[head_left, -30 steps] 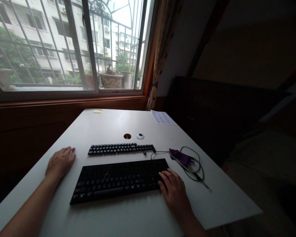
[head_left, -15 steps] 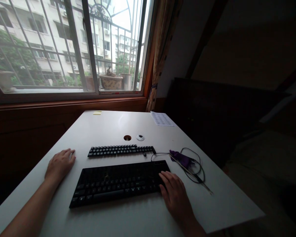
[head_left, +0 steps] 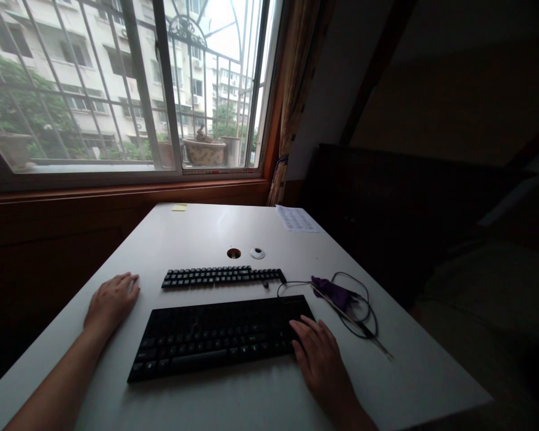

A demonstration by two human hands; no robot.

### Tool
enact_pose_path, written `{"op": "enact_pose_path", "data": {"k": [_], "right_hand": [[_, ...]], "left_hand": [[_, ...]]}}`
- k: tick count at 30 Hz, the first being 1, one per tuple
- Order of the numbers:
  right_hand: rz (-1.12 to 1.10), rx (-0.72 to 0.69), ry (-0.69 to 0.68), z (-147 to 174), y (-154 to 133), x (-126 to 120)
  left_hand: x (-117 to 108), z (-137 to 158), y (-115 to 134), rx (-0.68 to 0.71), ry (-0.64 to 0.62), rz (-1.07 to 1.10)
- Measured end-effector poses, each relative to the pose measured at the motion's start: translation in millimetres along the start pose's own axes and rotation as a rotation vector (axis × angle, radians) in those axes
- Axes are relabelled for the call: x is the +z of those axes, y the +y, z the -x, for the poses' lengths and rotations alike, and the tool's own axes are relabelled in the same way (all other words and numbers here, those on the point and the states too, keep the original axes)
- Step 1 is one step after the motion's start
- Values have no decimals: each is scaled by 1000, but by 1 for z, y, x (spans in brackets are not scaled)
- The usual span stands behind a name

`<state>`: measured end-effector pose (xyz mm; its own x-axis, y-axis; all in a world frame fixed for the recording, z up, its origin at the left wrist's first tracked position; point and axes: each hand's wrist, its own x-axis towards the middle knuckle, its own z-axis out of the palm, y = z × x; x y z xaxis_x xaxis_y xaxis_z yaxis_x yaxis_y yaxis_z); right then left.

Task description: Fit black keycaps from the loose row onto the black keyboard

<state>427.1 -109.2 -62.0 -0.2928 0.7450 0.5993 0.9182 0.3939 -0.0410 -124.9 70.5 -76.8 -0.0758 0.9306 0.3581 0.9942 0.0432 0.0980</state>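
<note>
A black keyboard (head_left: 215,338) lies in front of me on the white table. Its upper rows look dark and bare, while keycaps show along the lower rows. My right hand (head_left: 318,353) rests on the keyboard's right end, fingers apart and stretched over it. To the left of the keyboard, my left hand (head_left: 112,299) lies on the tabletop with its fingers extended forward, holding nothing that I can see. Behind the keyboard stand rows of loose black keycaps (head_left: 220,276), with one single keycap (head_left: 265,285) just in front of them.
Right of the keyboard lie a purple cloth (head_left: 335,293), a thin stick (head_left: 381,347) and a looped black cable (head_left: 368,293). Farther back are a round hole (head_left: 234,254), a white ring-shaped cover (head_left: 257,253), a printed paper (head_left: 297,219) and a yellow note (head_left: 179,208).
My view has shifted slightly, so everything sits a little lower and to the right. Both hands stay in the same places on the table and keyboard.
</note>
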Motion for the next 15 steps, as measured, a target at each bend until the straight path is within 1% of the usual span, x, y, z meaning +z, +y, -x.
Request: {"op": "enact_pose_path", "data": {"k": [6,11,15], "right_hand": [[-3,6,26,0,0,1],[16,82,97,1,5,2],[14,111,103,3,8,4]], "left_hand": [[5,-1,-4,16,0,5],[4,-2,-4,15,-18,20],[4,-2,-6,4,-35,72]]}}
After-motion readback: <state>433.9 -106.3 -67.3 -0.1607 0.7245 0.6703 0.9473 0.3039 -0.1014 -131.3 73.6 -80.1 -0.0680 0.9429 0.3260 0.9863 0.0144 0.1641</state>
